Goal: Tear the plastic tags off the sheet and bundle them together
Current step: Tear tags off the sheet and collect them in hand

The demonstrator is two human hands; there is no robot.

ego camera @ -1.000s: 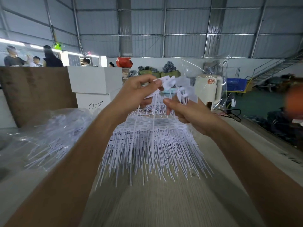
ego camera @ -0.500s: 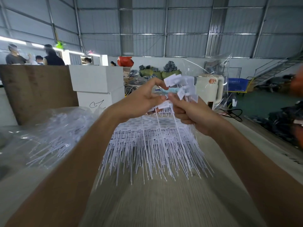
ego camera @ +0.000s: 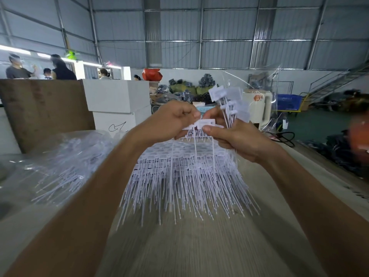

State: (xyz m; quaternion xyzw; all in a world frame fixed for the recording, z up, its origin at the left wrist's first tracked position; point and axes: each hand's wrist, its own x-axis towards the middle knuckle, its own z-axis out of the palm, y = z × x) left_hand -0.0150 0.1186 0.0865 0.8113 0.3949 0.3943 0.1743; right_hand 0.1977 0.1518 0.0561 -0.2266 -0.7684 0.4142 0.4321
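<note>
Flat white tag [ego camera: 203,123], both hands pinching.

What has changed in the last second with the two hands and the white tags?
The left hand and right hand have come together and now both pinch one tag at the top of the sheet. The loose bundle stays in the right hand. The sheet still hangs below, and the bag of tags has not moved.

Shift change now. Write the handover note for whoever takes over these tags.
Left hand pinches the sheet's top tag; right hand pinches the same tag and grips the bundle of torn tags.
Sheet of tags hangs from the hands above the table.
Done: a handful torn off and bundled.
Left: tear off most of the sheet, add each tag to the bundle.
</note>
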